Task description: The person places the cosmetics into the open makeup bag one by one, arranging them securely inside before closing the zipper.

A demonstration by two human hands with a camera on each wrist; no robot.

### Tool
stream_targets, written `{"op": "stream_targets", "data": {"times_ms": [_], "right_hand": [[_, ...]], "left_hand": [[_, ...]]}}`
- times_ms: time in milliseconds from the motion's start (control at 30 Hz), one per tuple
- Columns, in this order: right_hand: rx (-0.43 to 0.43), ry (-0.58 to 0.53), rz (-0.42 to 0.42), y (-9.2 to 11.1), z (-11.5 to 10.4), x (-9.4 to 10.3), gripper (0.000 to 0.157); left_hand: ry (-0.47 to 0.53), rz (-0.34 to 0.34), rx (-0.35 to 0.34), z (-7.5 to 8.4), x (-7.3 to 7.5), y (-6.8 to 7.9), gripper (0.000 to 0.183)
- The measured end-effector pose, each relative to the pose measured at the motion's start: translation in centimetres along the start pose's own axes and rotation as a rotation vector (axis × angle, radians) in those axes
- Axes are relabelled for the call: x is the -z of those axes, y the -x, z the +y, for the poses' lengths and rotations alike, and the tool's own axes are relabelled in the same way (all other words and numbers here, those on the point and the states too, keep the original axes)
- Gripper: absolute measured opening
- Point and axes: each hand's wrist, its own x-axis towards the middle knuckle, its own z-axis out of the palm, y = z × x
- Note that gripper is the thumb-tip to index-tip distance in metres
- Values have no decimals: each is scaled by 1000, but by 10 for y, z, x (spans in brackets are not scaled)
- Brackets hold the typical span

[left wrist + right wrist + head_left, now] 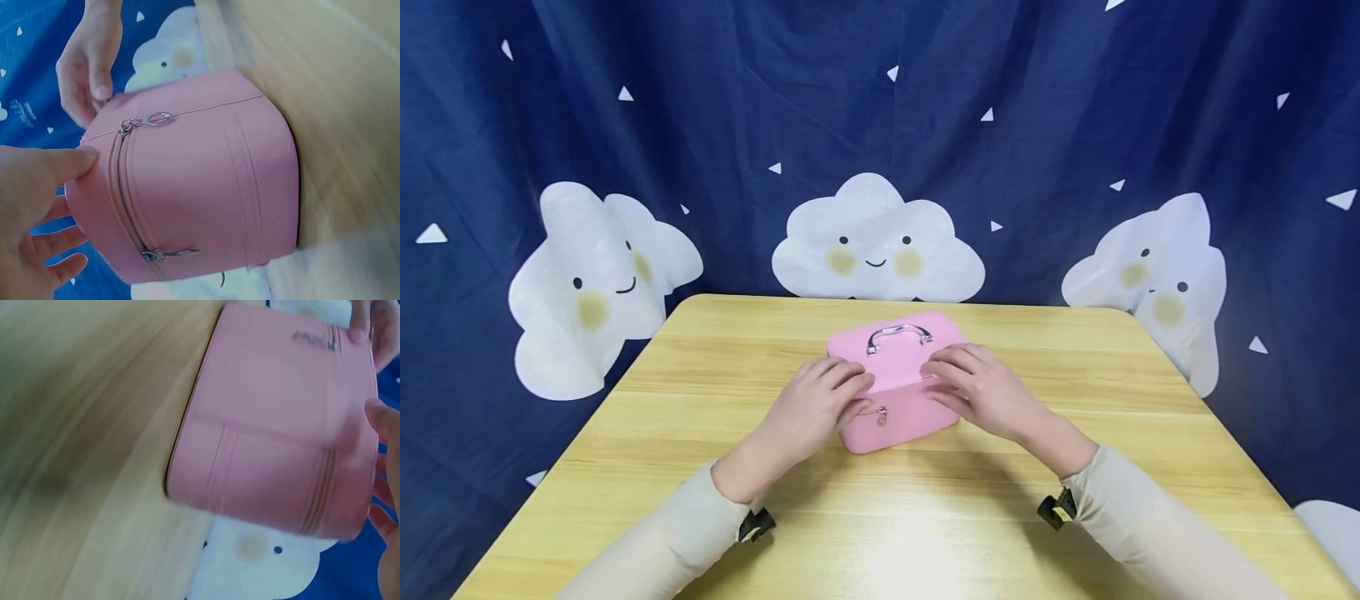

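A pink cosmetic case (906,417) with a silver handle (898,331) on its lid stands upright, slightly turned, on the table. My left hand (808,408) holds its front left top edge, thumb on the side face and fingers over the lid. At the front right, my right hand (988,390) grips the top edge the same way. Two zipper pulls (154,119) show in the left wrist view, set apart along the zip (122,190) below the lid. The lid is down. The case's back is hidden.
The light wooden table (737,333) has rounded far corners. Behind it hangs a dark blue curtain (722,100) with smiling white clouds. A dark wrist device (756,525) shows under the left sleeve and another (1057,508) under the right.
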Motion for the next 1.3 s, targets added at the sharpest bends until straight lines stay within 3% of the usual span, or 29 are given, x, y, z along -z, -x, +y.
{"op": "stream_targets", "data": {"times_ms": [167, 367, 633, 767, 1100, 1300], "right_hand": [[-42, -6, -33, 6, 9, -2, 36], [-59, 62, -36, 7, 5, -7, 33], [-114, 108, -34, 6, -6, -11, 32], [-93, 108, 8, 5, -5, -13, 35], [-100, 108, 35, 7, -7, -16, 36], [-92, 108, 47, 7, -7, -16, 36]], "left_hand": [[-17, -22, 28, -13, 1, 2, 29], [-17, -43, 98, -28, -2, 5, 31], [86, -128, 371, -54, -5, 22, 57], [100, -164, 446, -61, -7, 31, 55], [38, -236, 474, -68, -28, 27, 35], [31, -235, 473, -72, -38, 20, 29]]}}
